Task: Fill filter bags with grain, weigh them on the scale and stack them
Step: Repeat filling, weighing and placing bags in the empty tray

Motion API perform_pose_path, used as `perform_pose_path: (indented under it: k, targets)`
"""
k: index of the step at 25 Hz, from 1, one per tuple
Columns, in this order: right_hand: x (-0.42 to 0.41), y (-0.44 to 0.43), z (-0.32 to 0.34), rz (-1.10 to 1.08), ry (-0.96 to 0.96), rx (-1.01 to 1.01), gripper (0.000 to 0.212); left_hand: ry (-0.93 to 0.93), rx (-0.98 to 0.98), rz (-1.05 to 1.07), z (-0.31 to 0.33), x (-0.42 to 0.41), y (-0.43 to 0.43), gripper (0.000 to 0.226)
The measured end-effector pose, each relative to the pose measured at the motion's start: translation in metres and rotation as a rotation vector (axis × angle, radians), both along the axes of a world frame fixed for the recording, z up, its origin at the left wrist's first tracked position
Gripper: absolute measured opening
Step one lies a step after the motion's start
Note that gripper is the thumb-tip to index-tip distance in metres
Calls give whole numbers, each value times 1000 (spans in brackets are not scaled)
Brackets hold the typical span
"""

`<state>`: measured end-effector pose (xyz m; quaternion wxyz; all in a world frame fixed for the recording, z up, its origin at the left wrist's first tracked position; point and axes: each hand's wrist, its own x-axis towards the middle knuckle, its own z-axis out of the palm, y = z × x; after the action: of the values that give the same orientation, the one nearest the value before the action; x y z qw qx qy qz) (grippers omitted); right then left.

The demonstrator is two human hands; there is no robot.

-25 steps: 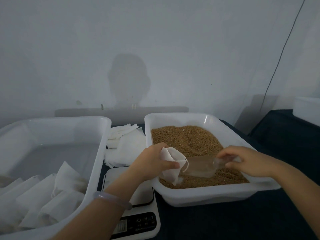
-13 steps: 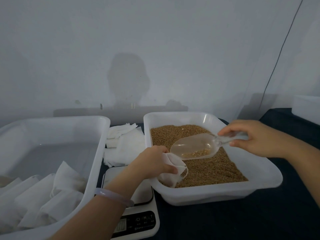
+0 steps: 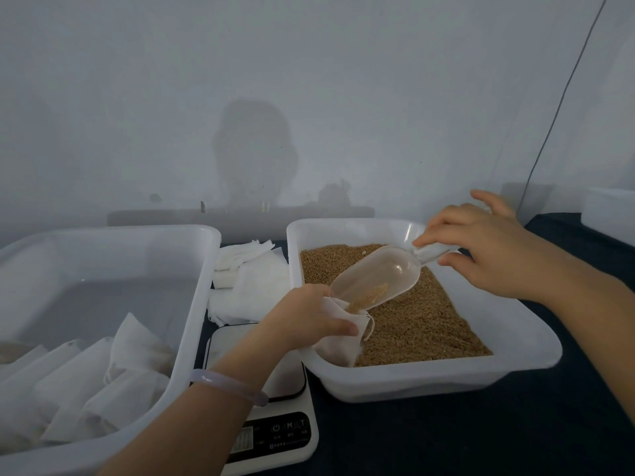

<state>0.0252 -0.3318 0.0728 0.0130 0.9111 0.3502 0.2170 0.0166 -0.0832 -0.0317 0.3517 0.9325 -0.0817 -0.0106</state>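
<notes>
My left hand (image 3: 304, 319) grips a white filter bag (image 3: 340, 343) by its open mouth, low over the near left corner of the white grain tub (image 3: 446, 376). My right hand (image 3: 488, 250) holds a clear plastic scoop (image 3: 376, 278) by its handle, tilted down to the left. Its lip rests at the bag's mouth and a little brown grain slides toward the bag. Brown grain (image 3: 422, 321) fills the tub. A white scale (image 3: 271, 431) stands in front between the two tubs, partly under my left forearm.
A large white tub (image 3: 192, 304) on the left holds several filled white bags (image 3: 89, 383). A pile of flat, unfilled bags (image 3: 251, 283) lies behind the scale. A dark cloth covers the table, a white box (image 3: 610, 214) sits far right, and a thin cable runs down the wall.
My right hand lifted the scoop out of the grain, raised it and tipped it down. Its lip came to the bag's mouth and the grain slid forward. My left hand stayed almost still.
</notes>
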Motion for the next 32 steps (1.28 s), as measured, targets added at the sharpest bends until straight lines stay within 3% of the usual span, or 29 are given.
perform_pose_path:
  k: [7,10,13,17,23,28,32]
  targets:
    - [3,-5,-3,26,-32,35,38,-7,16,-12,1,-2,-1,36]
    - [12,-34,2,-174,118,101,41,-33,-10,17,0,-2,-1,29]
    - [16,-50,-18,-437,242,-86,36,-45,-20,32,-1,-1,-3,27]
    - [15,-40,-61,-318,493,-105,33,-34,-26,27,-2,-1,-2,29]
    - [14,-47,-63,-271,568,122,33,-5,-10,21,-1,-1,-1,36]
    - [10,-44,-42,-228,533,320,33,2,29,15,-2,1,-2,41]
    - [6,-28,-25,-131,439,287,35,13,35,14,-2,3,-2,43]
